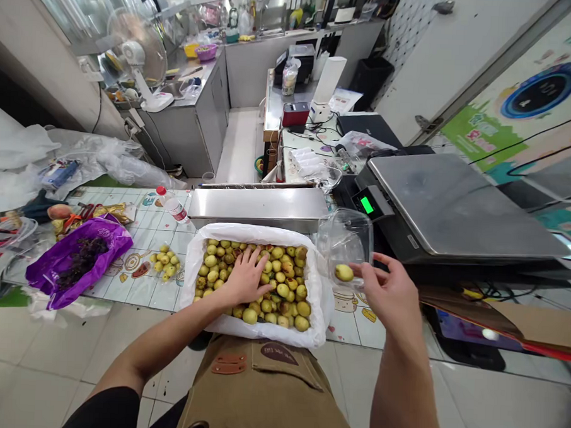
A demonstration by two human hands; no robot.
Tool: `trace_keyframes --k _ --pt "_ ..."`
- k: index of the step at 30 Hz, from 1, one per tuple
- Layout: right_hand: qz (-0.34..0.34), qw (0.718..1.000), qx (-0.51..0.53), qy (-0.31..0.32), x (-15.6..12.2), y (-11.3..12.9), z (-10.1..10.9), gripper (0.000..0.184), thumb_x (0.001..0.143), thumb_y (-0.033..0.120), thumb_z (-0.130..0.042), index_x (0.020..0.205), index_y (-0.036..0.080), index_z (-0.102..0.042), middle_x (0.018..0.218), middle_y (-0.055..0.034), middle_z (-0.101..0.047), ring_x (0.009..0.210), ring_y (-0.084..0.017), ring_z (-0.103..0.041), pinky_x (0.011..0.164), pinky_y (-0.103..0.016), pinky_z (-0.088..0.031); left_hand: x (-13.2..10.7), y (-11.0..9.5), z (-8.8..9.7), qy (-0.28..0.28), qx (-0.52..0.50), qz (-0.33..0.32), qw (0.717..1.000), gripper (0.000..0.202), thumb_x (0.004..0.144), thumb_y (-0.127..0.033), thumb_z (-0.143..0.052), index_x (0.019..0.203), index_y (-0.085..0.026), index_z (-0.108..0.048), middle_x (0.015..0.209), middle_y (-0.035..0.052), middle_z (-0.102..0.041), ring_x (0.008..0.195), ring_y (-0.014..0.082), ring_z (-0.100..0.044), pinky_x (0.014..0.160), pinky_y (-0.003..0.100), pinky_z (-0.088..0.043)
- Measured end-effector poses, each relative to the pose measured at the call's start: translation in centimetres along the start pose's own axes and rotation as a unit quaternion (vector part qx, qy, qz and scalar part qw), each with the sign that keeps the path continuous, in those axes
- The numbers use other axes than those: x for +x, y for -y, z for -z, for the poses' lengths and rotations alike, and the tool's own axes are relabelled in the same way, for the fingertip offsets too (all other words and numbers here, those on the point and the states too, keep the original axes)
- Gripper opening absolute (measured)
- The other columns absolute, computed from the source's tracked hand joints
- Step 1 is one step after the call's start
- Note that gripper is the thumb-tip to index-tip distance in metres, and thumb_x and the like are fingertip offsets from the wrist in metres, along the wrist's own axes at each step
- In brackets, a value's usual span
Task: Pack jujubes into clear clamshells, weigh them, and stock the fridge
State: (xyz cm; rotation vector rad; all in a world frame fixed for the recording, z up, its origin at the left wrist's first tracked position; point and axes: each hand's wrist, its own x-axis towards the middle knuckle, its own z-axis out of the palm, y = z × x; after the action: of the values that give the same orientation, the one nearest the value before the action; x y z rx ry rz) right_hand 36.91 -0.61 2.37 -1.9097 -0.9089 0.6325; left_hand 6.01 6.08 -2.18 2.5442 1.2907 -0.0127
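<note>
My left hand [245, 276] lies palm down on the yellow-green jujubes [282, 289], its fingers spread. Brown patches mark some of the fruit, which fills a box lined with a white plastic bag [316, 316] right in front of my apron. To the right of it is a clear plastic box [346, 232] with one jujube [343, 273] in its near part. My right hand [390, 288] is at that box's near right corner, thumb and a finger closed about its edge. That finger's tip is close to the single jujube; whether it touches is unclear.
A weighing scale [461, 203] stands on the right. A long metal box [260, 203] lies behind the fruit. Leftward are a bottle with a red cap [172, 204], a small bag of jujubes [165, 262] and a purple bag [108, 266] with dark grapes.
</note>
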Motion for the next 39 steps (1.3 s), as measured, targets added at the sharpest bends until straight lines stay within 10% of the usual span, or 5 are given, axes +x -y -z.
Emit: trace_keyframes --k 8,26,39 --pt "-0.096 0.972 0.121 0.174 -5.3 -2.3 -2.7 0.055 0.081 0.073 -0.068 0.104 0.026 -0.053 0.113 -0.0173 -0.081 0.091 -0.031 -0.079 0.049 -0.032 -0.059 -1.3 -1.3 0.2 0.011 0.068 -0.048 0.996 0.053 0.100 -0.050 -0.059 0.145 -0.022 -0.056 0.144 0.0154 -0.060 0.132 0.0364 -0.051 0.107 0.058 -0.047" --pt "-0.103 0.964 0.159 0.187 -7.2 -4.1 -3.4 0.062 0.081 0.084 -0.067 0.099 0.028 -0.044 0.110 -0.0153 -0.081 0.099 -0.032 -0.078 0.050 -0.031 -0.057 -0.5 -0.6 1.5 0.058 0.026 -0.156 0.986 0.038 0.092 -0.026 -0.063 0.130 -0.024 -0.064 0.123 0.0115 -0.062 0.114 0.0288 -0.059 0.095 0.040 -0.055" --pt "-0.131 0.961 0.178 0.163 -8.3 -3.7 -3.1 0.057 0.089 0.072 -0.065 0.125 0.030 -0.051 0.112 -0.0066 -0.067 0.085 -0.026 -0.075 0.055 -0.035 -0.064 1.2 -2.1 0.6 -0.003 0.028 0.002 1.000 0.032 0.098 -0.044 -0.059 0.115 -0.018 -0.066 0.106 0.0144 -0.073 0.104 0.0328 -0.069 0.078 0.040 -0.058"
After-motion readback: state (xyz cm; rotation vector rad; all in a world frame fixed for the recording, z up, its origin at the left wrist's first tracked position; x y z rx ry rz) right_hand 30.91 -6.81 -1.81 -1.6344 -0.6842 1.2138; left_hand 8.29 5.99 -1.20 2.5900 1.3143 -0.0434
